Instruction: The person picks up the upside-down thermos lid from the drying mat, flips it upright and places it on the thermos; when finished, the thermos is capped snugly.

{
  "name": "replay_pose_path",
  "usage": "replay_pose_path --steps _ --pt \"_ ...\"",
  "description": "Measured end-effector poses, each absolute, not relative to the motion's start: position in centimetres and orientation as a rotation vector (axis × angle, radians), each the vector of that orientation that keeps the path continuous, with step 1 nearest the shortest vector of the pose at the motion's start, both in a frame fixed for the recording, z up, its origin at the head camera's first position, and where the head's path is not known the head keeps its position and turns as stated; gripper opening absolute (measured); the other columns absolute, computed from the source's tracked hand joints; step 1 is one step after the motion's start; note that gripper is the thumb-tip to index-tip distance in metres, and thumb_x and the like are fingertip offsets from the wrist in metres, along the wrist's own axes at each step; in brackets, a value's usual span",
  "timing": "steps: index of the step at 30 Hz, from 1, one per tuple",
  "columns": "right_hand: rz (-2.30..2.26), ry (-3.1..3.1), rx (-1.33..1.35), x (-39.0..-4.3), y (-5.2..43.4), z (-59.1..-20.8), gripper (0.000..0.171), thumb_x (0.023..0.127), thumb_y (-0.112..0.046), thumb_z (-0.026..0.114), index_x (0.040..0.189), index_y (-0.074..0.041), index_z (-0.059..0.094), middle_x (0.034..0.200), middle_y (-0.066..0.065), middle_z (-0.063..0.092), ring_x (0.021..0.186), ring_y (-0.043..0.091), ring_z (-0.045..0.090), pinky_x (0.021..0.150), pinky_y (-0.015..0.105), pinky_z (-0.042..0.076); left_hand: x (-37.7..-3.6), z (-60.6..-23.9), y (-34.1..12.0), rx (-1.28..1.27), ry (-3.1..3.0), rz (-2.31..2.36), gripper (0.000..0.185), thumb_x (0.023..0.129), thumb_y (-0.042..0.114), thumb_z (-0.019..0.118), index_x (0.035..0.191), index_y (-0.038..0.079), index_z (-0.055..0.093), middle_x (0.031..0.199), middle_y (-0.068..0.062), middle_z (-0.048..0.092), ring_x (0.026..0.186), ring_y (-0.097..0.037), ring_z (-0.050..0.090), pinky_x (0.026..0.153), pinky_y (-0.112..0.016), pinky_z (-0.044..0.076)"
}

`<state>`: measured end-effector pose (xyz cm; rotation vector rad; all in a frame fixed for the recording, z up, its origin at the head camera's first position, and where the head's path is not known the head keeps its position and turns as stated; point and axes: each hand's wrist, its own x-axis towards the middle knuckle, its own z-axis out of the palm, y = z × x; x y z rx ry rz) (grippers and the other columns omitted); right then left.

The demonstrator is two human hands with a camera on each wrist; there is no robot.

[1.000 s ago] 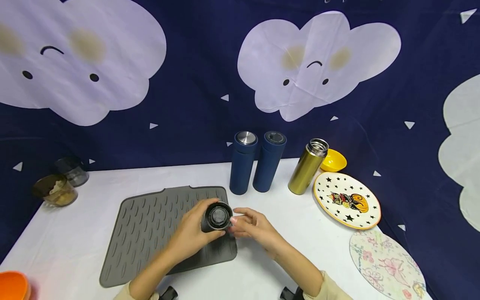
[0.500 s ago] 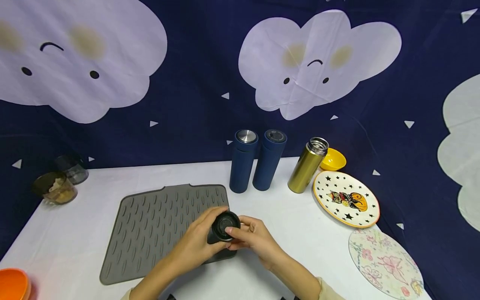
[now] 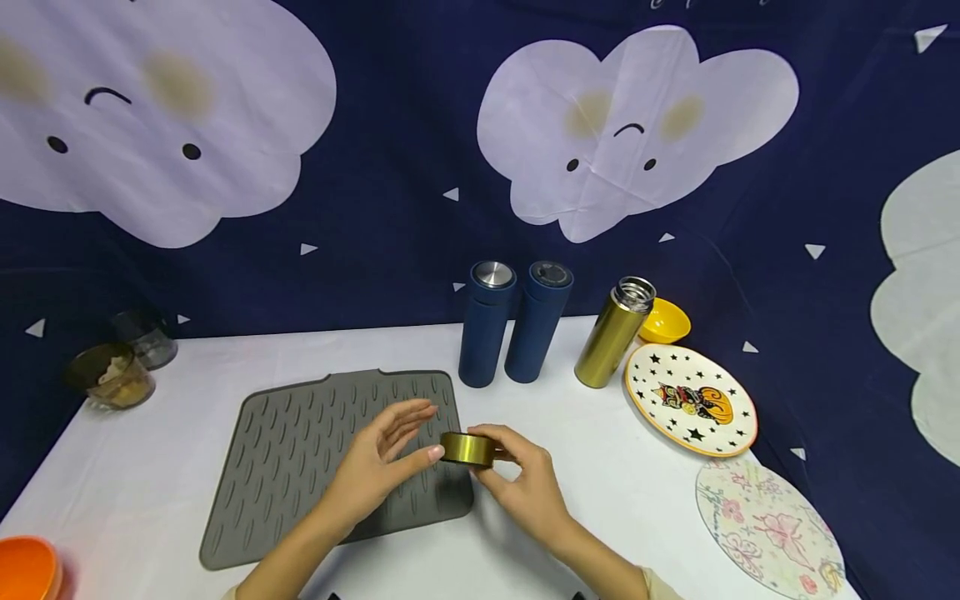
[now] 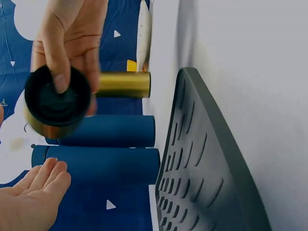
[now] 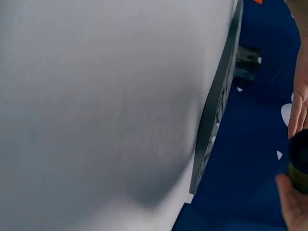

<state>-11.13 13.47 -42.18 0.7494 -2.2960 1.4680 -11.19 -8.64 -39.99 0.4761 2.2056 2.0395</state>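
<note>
My right hand (image 3: 528, 483) grips a gold bottle lid (image 3: 468, 449) by its side, above the front right part of the grey drying mat (image 3: 277, 467). In the left wrist view the lid's dark hollow underside (image 4: 57, 101) shows, with a thumb over it. My left hand (image 3: 371, 467) is held with fingers extended and apart, its thumb tip right at the lid's left side. The gold bottle (image 3: 611, 337) stands uncapped at the back, its steel mouth showing. Only part of the right hand (image 5: 291, 207) appears in the right wrist view.
Two capped navy bottles (image 3: 483, 342) stand side by side left of the gold one. At right are a yellow bowl (image 3: 666, 322), a patterned plate (image 3: 690, 442) and a round floral mat (image 3: 772, 525). Clear cups (image 3: 123, 383) stand back left, an orange bowl (image 3: 26, 571) front left.
The left hand has let go of the lid and moved left with its fingers opened out. The lid has turned, so its gold side faces the head camera instead of its dark inside.
</note>
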Motion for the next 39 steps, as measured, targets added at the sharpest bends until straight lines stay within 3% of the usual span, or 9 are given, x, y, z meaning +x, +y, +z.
replay_pose_path --steps 3,6,10,13,18,29,32,35,39 --pt "1.236 -2.091 0.937 -11.2 13.5 -41.9 0.046 0.076 0.014 0.07 0.118 -0.004 0.066 0.117 0.015 0.07 0.105 0.026 0.069 0.094 0.026 0.054 -11.1 -39.9 -8.5 0.477 2.085 2.031 0.065 0.09 0.019 0.073 0.145 0.007 0.042 0.149 -0.013 0.046 0.143 -0.033 0.039 0.114 -0.024 0.034" --pt "1.025 -1.892 1.072 -11.3 13.3 -41.3 0.029 0.085 0.008 0.064 0.114 0.003 0.066 0.117 0.023 0.067 0.106 0.033 0.068 0.1 0.026 0.05 -10.9 -39.9 -8.2 0.582 1.979 2.024 0.069 0.089 0.016 0.074 0.147 0.004 0.039 0.152 -0.016 0.041 0.145 -0.037 0.034 0.114 -0.022 0.032" --pt "0.755 -1.674 1.148 -11.6 13.0 -40.4 0.016 0.097 -0.004 0.058 0.103 0.006 0.068 0.11 0.027 0.067 0.099 0.037 0.069 0.092 0.031 0.055 -10.5 -39.9 -7.6 0.748 1.874 2.046 0.08 0.084 0.012 0.079 0.15 0.006 0.036 0.156 -0.016 0.037 0.147 -0.032 0.031 0.114 -0.018 0.03" --pt "0.589 -1.542 1.173 -11.8 12.8 -39.6 0.013 0.097 -0.003 0.059 0.097 0.005 0.069 0.105 0.028 0.069 0.093 0.038 0.071 0.083 0.033 0.058 -10.3 -39.9 -6.9 0.844 1.822 2.088 0.084 0.08 0.008 0.082 0.15 0.007 0.036 0.155 -0.016 0.038 0.145 -0.025 0.037 0.113 -0.017 0.032" --pt "0.45 -1.413 1.195 -11.9 12.7 -38.7 0.011 0.096 -0.001 0.059 0.092 0.003 0.07 0.099 0.027 0.071 0.086 0.038 0.072 0.075 0.034 0.059 -10.0 -39.8 -6.1 0.924 1.807 2.131 0.08 0.077 0.002 0.083 0.145 0.006 0.042 0.144 -0.018 0.049 0.128 -0.018 0.055 0.105 -0.023 0.045" --pt "0.389 -1.45 1.203 -11.8 13.0 -38.4 0.012 0.096 -0.003 0.059 0.097 0.003 0.07 0.102 0.026 0.07 0.089 0.034 0.072 0.076 0.033 0.058 -9.6 -40.0 -6.2 0.939 2.122 2.099 0.069 0.074 0.008 0.086 0.135 0.013 0.055 0.129 -0.008 0.063 0.116 -0.017 0.061 0.098 -0.029 0.05" --pt "0.418 -1.587 1.137 -12.0 13.7 -39.2 0.019 0.097 -0.009 0.059 0.107 0.006 0.067 0.11 0.027 0.068 0.095 0.033 0.07 0.078 0.035 0.056 -9.7 -39.8 -6.6 0.904 2.143 2.116 0.071 0.073 0.008 0.087 0.135 0.014 0.055 0.131 -0.006 0.063 0.12 -0.018 0.06 0.102 -0.029 0.049" --pt "0.572 -1.787 0.961 -12.6 15.1 -40.4 0.038 0.095 -0.018 0.066 0.12 0.01 0.061 0.12 0.026 0.063 0.105 0.035 0.065 0.088 0.035 0.053 -9.8 -39.4 -7.2 0.879 2.147 2.14 0.072 0.072 0.007 0.088 0.136 0.014 0.054 0.135 -0.006 0.061 0.127 -0.018 0.056 0.107 -0.027 0.045" --pt "0.925 -2.009 0.499 -14.9 17.9 -41.1 0.066 0.081 -0.016 0.082 0.133 0.009 0.049 0.129 0.023 0.056 0.116 0.034 0.056 0.097 0.029 0.047 -9.9 -39.3 -7.9 0.843 2.173 2.157 0.072 0.073 0.005 0.087 0.136 0.012 0.053 0.135 -0.007 0.061 0.125 -0.016 0.057 0.107 -0.022 0.043"
